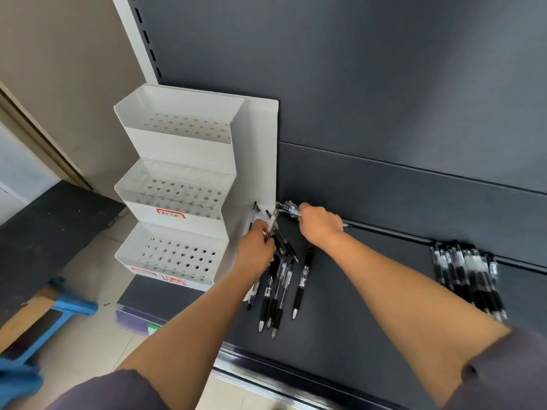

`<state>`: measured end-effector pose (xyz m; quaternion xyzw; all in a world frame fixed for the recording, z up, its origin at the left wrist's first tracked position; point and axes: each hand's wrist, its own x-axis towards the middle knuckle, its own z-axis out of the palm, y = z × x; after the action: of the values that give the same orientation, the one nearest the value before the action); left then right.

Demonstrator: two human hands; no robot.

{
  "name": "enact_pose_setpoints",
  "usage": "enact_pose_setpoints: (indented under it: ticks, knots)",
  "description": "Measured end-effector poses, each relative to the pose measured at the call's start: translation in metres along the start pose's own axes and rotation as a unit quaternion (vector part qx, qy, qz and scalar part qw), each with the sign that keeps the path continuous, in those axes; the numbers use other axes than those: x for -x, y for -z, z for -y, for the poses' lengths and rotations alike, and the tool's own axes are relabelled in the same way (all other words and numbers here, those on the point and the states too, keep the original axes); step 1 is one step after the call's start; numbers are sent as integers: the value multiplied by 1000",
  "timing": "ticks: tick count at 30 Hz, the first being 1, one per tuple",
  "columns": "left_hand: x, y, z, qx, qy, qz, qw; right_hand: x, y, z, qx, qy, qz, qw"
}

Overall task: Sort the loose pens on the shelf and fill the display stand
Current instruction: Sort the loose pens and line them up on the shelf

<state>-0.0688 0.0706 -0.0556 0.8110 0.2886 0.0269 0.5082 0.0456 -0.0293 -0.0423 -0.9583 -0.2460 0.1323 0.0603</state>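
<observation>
A white three-tier display stand (177, 173) with rows of holes stands at the shelf's left end, no pens in it. Loose black pens (278, 291) lie in a heap on the dark shelf (370, 306) just right of the stand. My left hand (257, 250) pinches a clear-barrelled pen (272, 221) above that heap. My right hand (321, 224) grips a bunch of pens (290, 209) near the stand's back corner. A second row of black pens (467, 276) lies side by side at the right.
The shelf's dark back panel (384, 84) rises behind. A slotted white upright (139, 39) stands at the left. Below left are a tiled floor, a dark mat (44, 232) and a blue stool (68, 306). The shelf's front edge (266, 368) runs near my arms.
</observation>
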Motion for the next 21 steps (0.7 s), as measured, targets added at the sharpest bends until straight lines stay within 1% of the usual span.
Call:
enact_pose_setpoints:
  ticks: [2,6,10,11,12,15,18,21]
  knots:
    - [-2,-1,-5,19,7,2,1000,1,6,-7,-31,5,4,999]
    - [-4,-8,-15,74,25,30,997,10,15,-23,-100,-15,44,994]
    - [-2,-30,-35,50,6,59,997,28,21,-55,-170,-69,43,982]
    - [-1,-35,-40,20,-5,59,998,32,21,-64,-189,-84,42,977]
    - [-1,-40,-45,-32,-23,56,998,37,22,-75,-204,-97,40,973]
    - [-1,-46,-48,-194,-52,48,978,49,22,-99,-205,-116,37,971]
    - [-1,-47,-42,-287,-55,38,956,59,17,-111,-206,-118,49,970]
    - [-1,-53,-39,-355,-56,21,933,65,11,-114,-205,-111,65,970]
